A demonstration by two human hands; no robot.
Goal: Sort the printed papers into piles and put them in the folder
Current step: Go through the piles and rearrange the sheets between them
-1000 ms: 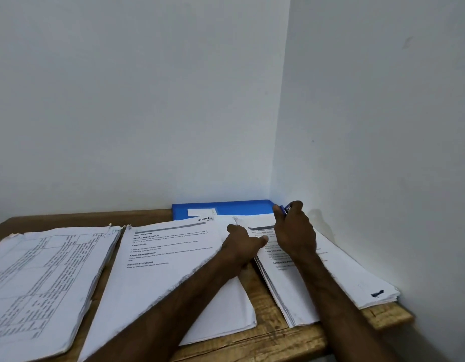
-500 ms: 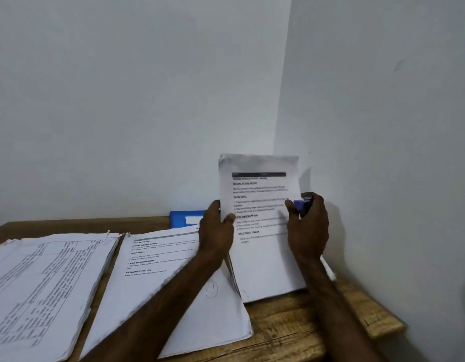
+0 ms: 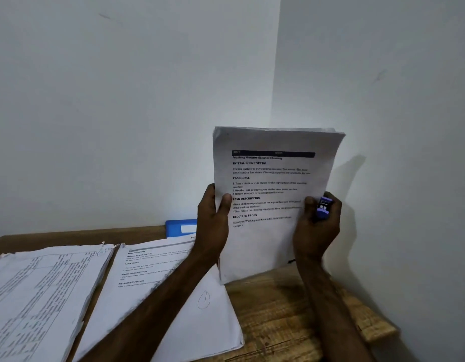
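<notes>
A stack of printed papers (image 3: 273,178) stands upright, its bottom edge on the wooden table (image 3: 291,309) near the right wall. My left hand (image 3: 213,220) grips its left edge and my right hand (image 3: 317,226) grips its right edge. A small purple object (image 3: 324,207) is also tucked in my right hand. Two other piles lie flat: one of table-printed sheets (image 3: 40,296) at the left, one of text pages (image 3: 153,291) in the middle. The blue folder (image 3: 180,227) lies at the back against the wall, mostly hidden behind my left hand.
White walls meet in a corner just behind the held stack. The table's right end (image 3: 377,327) stops short of the right wall, and its front edge runs along the bottom of the view.
The right pile lay flat under my hands a second ago. Both hands have lifted it and stood it upright on the table, and it is now higher and closer.
</notes>
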